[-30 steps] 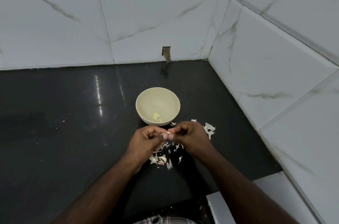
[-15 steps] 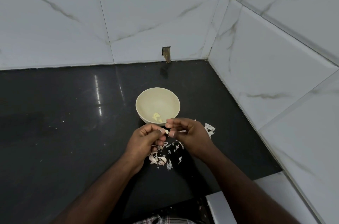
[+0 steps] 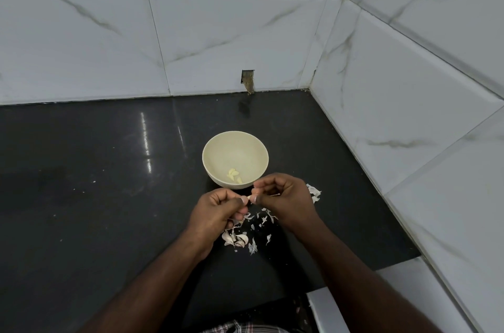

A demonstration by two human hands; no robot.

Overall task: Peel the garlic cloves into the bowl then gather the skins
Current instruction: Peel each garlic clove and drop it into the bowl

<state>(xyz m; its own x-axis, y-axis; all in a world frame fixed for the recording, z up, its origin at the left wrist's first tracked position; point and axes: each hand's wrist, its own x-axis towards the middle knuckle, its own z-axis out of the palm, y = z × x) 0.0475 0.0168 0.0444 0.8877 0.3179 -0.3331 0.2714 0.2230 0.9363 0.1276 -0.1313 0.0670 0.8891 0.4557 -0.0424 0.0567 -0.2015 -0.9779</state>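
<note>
A glossy black counter (image 3: 81, 182) sits in a corner of white marble-look tiled walls (image 3: 218, 40). Just above it, the left hand (image 3: 218, 210) and right hand (image 3: 286, 199) meet fingertip to fingertip, both pinching one small garlic clove (image 3: 249, 197). Behind them stands one cream bowl (image 3: 215, 147) holding about three peeled cloves (image 3: 234, 175); loose skins (image 3: 245, 234), too many to count, lie beneath and right of the hands.

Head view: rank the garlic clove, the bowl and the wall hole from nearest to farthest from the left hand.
1. Garlic clove: pinched at the left hand's fingertips, shared with the right hand.
2. Bowl: just beyond the hands, on the counter.
3. Wall hole: farthest, in the back tile.
</note>
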